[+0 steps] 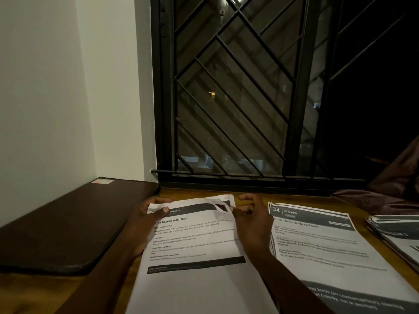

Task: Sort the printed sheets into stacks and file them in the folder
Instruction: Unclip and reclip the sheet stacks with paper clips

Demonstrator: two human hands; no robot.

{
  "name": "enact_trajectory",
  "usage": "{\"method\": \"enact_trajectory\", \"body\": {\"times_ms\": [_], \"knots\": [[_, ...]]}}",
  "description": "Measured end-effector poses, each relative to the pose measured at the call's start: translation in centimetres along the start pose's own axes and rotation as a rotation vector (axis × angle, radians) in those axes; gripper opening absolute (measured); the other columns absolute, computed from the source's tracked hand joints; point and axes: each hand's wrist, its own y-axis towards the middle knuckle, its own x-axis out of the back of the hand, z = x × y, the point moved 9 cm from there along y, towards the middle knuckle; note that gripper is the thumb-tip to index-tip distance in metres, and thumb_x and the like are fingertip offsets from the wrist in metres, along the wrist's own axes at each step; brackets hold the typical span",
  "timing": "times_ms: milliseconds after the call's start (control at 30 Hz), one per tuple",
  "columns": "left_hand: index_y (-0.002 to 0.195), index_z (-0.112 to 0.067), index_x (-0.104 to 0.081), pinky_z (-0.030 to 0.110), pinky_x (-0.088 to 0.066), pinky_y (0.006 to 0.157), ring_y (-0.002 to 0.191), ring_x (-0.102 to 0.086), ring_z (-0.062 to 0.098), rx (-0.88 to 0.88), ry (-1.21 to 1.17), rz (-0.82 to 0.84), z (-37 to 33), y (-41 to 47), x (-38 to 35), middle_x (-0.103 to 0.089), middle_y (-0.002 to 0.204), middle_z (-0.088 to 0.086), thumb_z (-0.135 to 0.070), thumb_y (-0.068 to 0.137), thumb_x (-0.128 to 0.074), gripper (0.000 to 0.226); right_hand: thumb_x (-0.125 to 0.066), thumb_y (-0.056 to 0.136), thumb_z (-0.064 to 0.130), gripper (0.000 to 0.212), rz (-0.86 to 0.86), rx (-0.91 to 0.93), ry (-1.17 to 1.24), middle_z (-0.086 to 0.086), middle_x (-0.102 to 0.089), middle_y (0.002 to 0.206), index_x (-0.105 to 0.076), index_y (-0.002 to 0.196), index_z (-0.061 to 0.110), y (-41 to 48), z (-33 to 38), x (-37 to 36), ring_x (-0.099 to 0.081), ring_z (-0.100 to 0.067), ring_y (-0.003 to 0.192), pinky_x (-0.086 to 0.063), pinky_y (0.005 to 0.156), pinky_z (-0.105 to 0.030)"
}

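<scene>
Fingers (161, 211) of left hand (147, 219) pinch sheet (195, 236) top-left corner; right hand (252, 220) pinches top-right corner.

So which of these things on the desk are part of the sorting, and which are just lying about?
Part of the job: baseboards sheet, held by left hand and right hand; kitchen stack; far-right stack; dark flat case, perhaps the folder.
Just lying about: maroon cloth; window grille.
</scene>
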Motion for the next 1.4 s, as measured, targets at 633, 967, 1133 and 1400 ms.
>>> {"method": "enact_trajectory", "body": {"times_ms": [633,967,1133,1400], "knots": [[0.099,-0.011,-0.06,0.036,-0.06,0.058,0.069,-0.072,0.026,-0.004,0.006,-0.023,-0.2,-0.1,0.1,-0.072,0.082,0.015,-0.003,0.091,-0.057,0.012,-0.05,0.091,-0.003,0.019,0.138,-0.044,0.298,-0.006,-0.066,0.083,-0.051,0.098,0.015,-0.8,-0.1,-0.8,-0.067,-0.017,0.06,-0.051,0.05,-0.023],[0.097,-0.01,-0.061,0.037,-0.06,0.059,0.075,-0.072,0.031,0.008,-0.061,-0.003,-0.1,0.0,0.0,-0.071,0.088,0.017,0.001,0.091,-0.055,0.014,-0.071,0.083,0.025,0.016,0.109,-0.041,-0.04,0.005,-0.06,0.086,-0.055,0.083,0.02,-0.2,-1.5,-1.6,-0.051,0.0,0.07,-0.037,0.055,-0.008],[0.095,-0.012,-0.061,0.039,-0.06,0.059,0.077,-0.071,0.033,0.059,-0.091,-0.025,0.4,0.1,0.1,-0.07,0.091,0.019,0.001,0.091,-0.055,0.015,-0.072,0.082,0.013,0.017,0.041,0.004,-0.005,0.004,-0.06,0.074,-0.056,0.081,0.019,-0.3,-0.3,-0.4,-0.055,-0.006,0.067,-0.042,0.056,-0.01],[0.101,-0.008,-0.06,0.037,-0.06,0.06,0.078,-0.072,0.032,0.023,-0.055,0.005,0.1,0.2,0.1,-0.069,0.098,0.021,0.001,0.091,-0.054,0.014,-0.067,0.082,0.008,0.02,0.011,0.141,-0.109,0.006,-0.063,0.086,-0.059,0.071,0.023,-0.8,0.8,-0.1,-0.059,-0.015,0.083,-0.04,0.068,-0.011]]}}
